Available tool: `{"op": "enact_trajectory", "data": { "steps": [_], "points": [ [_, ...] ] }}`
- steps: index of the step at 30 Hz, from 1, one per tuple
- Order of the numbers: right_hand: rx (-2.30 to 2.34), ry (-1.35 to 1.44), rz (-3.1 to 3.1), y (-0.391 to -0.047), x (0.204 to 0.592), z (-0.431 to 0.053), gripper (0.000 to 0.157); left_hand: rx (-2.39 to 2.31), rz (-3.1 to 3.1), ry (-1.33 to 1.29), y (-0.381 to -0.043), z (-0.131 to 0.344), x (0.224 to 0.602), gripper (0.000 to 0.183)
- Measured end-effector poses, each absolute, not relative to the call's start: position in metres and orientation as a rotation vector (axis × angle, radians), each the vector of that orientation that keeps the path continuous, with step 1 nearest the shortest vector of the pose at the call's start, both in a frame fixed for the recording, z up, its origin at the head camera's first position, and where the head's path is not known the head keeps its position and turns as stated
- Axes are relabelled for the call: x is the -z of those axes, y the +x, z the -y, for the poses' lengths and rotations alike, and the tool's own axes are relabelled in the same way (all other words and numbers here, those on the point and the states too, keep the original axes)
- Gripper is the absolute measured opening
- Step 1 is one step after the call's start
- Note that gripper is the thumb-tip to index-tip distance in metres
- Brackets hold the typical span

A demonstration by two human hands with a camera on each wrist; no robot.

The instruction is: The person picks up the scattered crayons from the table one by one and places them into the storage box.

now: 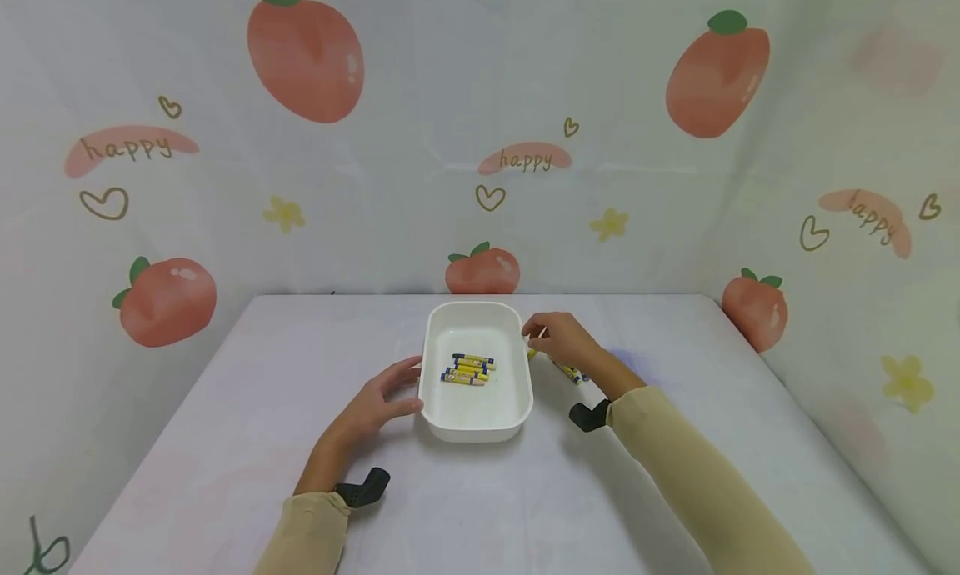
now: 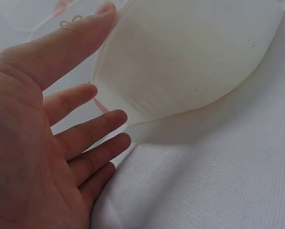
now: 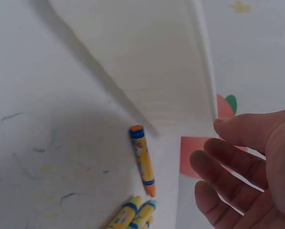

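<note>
A white rectangular plastic tray (image 1: 474,412) stands on the table with several yellow-and-blue wrapped crayons (image 1: 468,370) lying inside. At its left side is my left hand (image 1: 375,400), thumb and fingers spread, fingertips right at the wall. My right hand (image 1: 558,337) is at the far right rim, where the thumb tip overlaps the edge in the right wrist view. Its fingers are loosely bent, with nothing between them. Below that hand, an orange crayon (image 3: 143,162) lies beside the tray, close to more crayons (image 3: 128,214) on the table. The hand partly hides these in the head view.
A white cloth with printed peaches covers the back wall (image 1: 375,208) and sides. The white tabletop (image 1: 315,342) bears a few dark crayon marks to the right of the tray. Black wrist mounts (image 1: 363,487) sit under both forearms.
</note>
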State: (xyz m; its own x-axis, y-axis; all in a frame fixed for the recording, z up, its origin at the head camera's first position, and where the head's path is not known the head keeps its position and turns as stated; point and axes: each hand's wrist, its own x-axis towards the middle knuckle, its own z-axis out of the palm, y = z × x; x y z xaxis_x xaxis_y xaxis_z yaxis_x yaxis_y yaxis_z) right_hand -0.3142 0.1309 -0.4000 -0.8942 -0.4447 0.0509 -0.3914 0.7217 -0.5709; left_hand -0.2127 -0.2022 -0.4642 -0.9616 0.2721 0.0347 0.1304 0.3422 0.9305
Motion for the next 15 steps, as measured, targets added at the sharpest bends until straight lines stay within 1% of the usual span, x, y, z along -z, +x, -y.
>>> {"op": "enact_trajectory", "data": {
  "steps": [8, 15],
  "points": [
    [0.899, -0.731, -2.884, -0.308, 0.41, -0.15, 0.014, -1.688, -2.463, 0.375, -0.211, 0.201, 0.46, 0.076],
    [0.872, -0.647, -2.887, -0.307, 0.422, -0.165, 0.014, -1.68, -2.468, 0.369, -0.21, 0.201, 0.458, 0.075]
  ]
}}
